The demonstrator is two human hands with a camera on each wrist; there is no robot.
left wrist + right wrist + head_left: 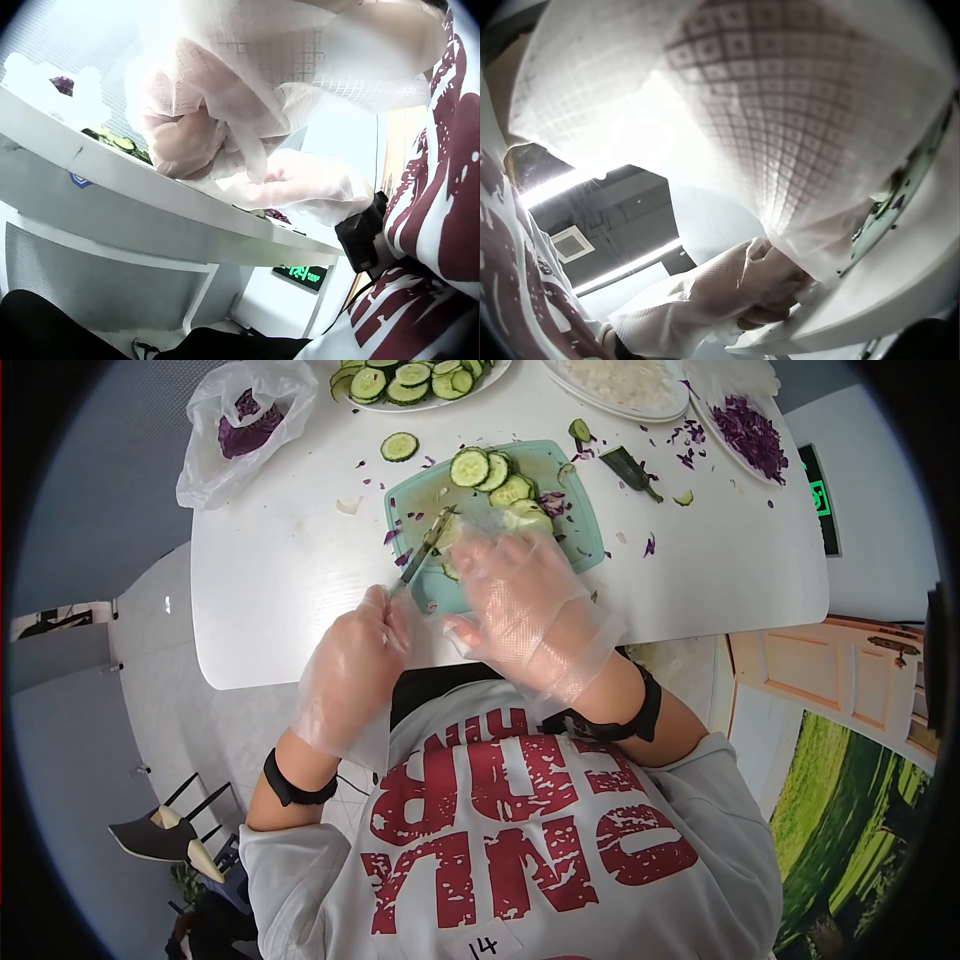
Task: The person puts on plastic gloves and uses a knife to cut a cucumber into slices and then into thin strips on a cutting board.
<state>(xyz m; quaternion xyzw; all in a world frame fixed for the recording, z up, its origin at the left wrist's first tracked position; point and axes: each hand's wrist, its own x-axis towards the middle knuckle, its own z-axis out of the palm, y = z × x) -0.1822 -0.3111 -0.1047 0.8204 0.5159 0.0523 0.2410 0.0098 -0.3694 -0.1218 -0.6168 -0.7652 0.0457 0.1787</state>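
Curling round the knife point(425, 550) handle, the fingers of the left hand point(350, 660) gripped it near the close left edge of the cutting board point(582, 525), the blade slanting away and rightward over that board. The right hand point(525, 605) reached over the board's near middle, its fingers close together and bent at the slices; whether they pinched anything beneath, I could not tell.

The cucumber slices point(470, 467) lay on the board, straight beyond the right fingertips, their overlapping row running from the far middle back and rightward toward those fingers. The right hand was clearly the nearer to them; the blade's tip stood left of that hand, apart from the row's far end.

Further out, a loose slice point(399, 447) lay just past the board's far left corner, a cucumber end point(628, 468) to its right, and a plate of slices point(408, 394) beyond it.
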